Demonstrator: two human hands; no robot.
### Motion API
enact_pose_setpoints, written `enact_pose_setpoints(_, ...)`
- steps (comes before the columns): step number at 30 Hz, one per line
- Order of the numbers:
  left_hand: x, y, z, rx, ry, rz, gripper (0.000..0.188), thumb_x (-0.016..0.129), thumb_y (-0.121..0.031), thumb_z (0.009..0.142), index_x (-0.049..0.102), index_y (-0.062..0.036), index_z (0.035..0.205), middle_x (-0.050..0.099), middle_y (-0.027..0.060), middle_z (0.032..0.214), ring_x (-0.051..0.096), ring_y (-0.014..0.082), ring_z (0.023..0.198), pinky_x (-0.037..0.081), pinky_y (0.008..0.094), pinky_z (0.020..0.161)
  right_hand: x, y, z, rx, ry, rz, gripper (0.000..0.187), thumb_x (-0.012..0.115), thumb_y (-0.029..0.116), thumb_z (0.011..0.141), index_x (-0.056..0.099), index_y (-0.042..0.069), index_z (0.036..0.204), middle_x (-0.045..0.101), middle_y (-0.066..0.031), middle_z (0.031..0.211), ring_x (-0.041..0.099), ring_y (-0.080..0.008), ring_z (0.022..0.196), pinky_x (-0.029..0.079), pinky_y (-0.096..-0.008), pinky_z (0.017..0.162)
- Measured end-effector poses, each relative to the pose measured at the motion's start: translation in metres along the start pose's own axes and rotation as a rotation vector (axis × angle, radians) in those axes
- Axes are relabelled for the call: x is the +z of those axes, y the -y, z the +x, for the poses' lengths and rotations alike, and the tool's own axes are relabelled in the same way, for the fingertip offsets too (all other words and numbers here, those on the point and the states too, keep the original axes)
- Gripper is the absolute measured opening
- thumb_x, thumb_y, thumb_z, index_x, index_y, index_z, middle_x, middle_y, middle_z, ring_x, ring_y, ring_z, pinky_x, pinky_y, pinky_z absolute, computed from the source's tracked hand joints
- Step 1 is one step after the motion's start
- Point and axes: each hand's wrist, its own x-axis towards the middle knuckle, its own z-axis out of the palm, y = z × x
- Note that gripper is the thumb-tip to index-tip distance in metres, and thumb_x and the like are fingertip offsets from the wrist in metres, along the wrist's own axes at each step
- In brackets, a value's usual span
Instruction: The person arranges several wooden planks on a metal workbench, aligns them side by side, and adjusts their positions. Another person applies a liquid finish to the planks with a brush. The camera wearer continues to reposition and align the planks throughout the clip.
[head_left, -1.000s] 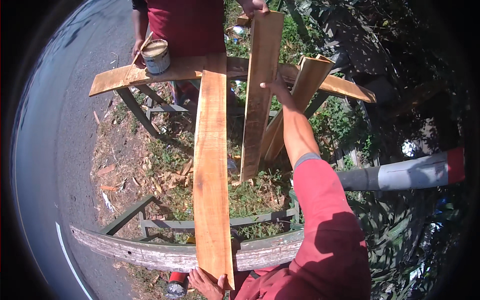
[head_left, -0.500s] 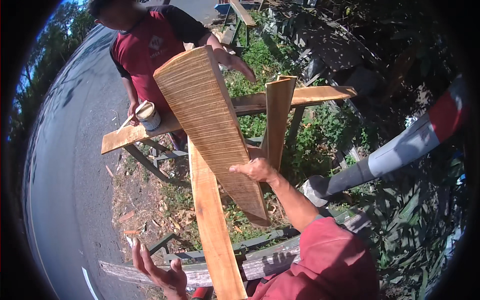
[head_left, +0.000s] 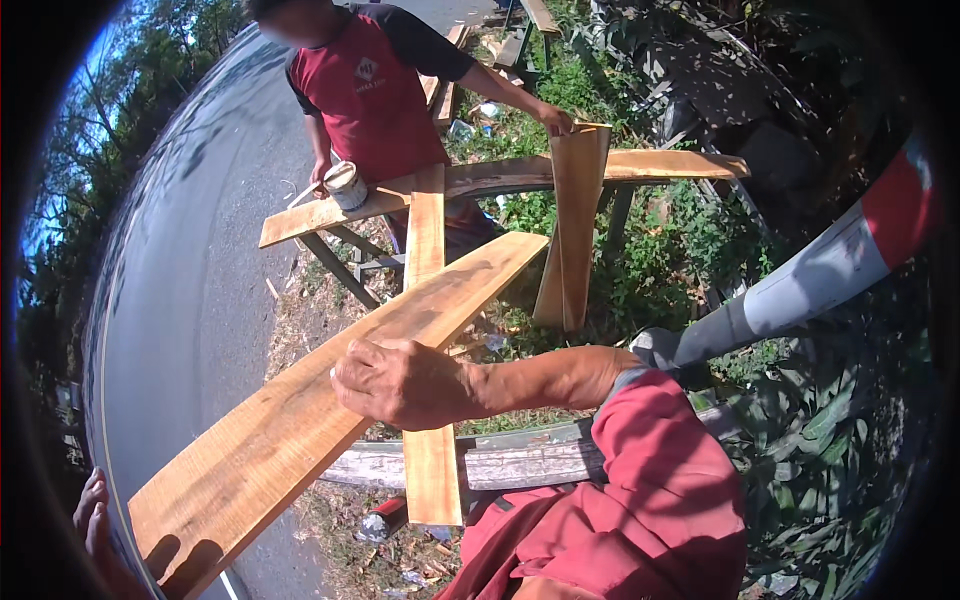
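Note:
A long wooden plank (head_left: 260,430) slants from the lower left up to the middle, its face marked with dark stains. My right hand (head_left: 400,385) is closed over it around the middle, fingers bent at its surface. Partly in view beside its near end is my left hand (head_left: 95,525), fingers extended, apart from the wood; finger-shaped shadows fall on that end. Beneath the held plank, a narrower board (head_left: 432,480) runs away from me to a crosswise board (head_left: 690,163).
Across from me a person (head_left: 375,100) holds a small can (head_left: 346,186) and touches the top of upright boards (head_left: 575,230). A weathered beam (head_left: 540,460) lies before me. At right leans a red-and-white pole (head_left: 810,275); left runs a road (head_left: 190,290).
My right hand has swung the plank down to the left, from steeply tilted to slanting over the narrower board. My left hand moved left. The other person's hand reached the upright boards.

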Motion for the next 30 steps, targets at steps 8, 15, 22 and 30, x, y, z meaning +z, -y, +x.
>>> enact_pose_setpoints(8, 0.102, 0.033, -0.012, 0.367, 0.167, 0.5, 0.086, 0.059, -0.069, 0.083, 0.056, 0.0036, 0.129, 0.053, 0.03, 0.125, 0.057, 0.0406, 0.113, 0.046, 0.0493, 0.097, -0.001, 0.003, -0.005, -0.219, 0.001, -0.01, 0.02, 0.064, 0.019, 0.069, 0.065, 0.004, 0.082, 0.058, -0.0074, 0.092, 0.061, -0.0214, 0.088, 0.055, -0.0332, 0.075)
enact_pose_setpoints(15, 0.214, 0.102, 0.029, -0.216, 0.303, 0.543, 0.075, 0.076, -0.055, 0.071, 0.061, 0.0095, 0.106, 0.066, 0.0197, 0.076, 0.067, 0.0375, 0.076, 0.05, 0.0436, 0.066, 0.053, -0.064, -0.096, -0.378, 0.124, -0.019, 0.026, 0.062, 0.022, 0.075, 0.064, 0.007, 0.096, 0.061, -0.0075, 0.103, 0.062, -0.0215, 0.095, 0.052, -0.0375, 0.089)
enact_pose_setpoints(22, 0.331, 0.205, -0.028, -0.446, 0.28, 0.387, 0.068, 0.079, -0.053, 0.072, 0.066, 0.0066, 0.1, 0.07, 0.0226, 0.081, 0.07, 0.0355, 0.079, 0.053, 0.0422, 0.072, 0.073, -0.046, -0.212, -0.21, 0.318, 0.017, 0.031, 0.061, 0.025, 0.084, 0.063, 0.015, 0.114, 0.061, -0.0051, 0.107, 0.058, -0.0208, 0.101, 0.043, -0.0426, 0.098)
enact_pose_setpoints(30, 0.382, 0.259, -0.055, -0.542, 0.293, 0.348, 0.078, 0.075, -0.059, 0.073, 0.063, 0.0124, 0.103, 0.068, 0.0315, 0.087, 0.07, 0.0383, 0.084, 0.053, 0.046, 0.072, 0.062, -0.066, -0.299, 1.682, 0.058, 0.697, 0.063, 0.056, 0.012, 0.087, 0.037, 0.008, 0.147, 0.041, -0.0233, 0.142, 0.048, -0.0373, 0.128, 0.037, -0.0534, 0.11)
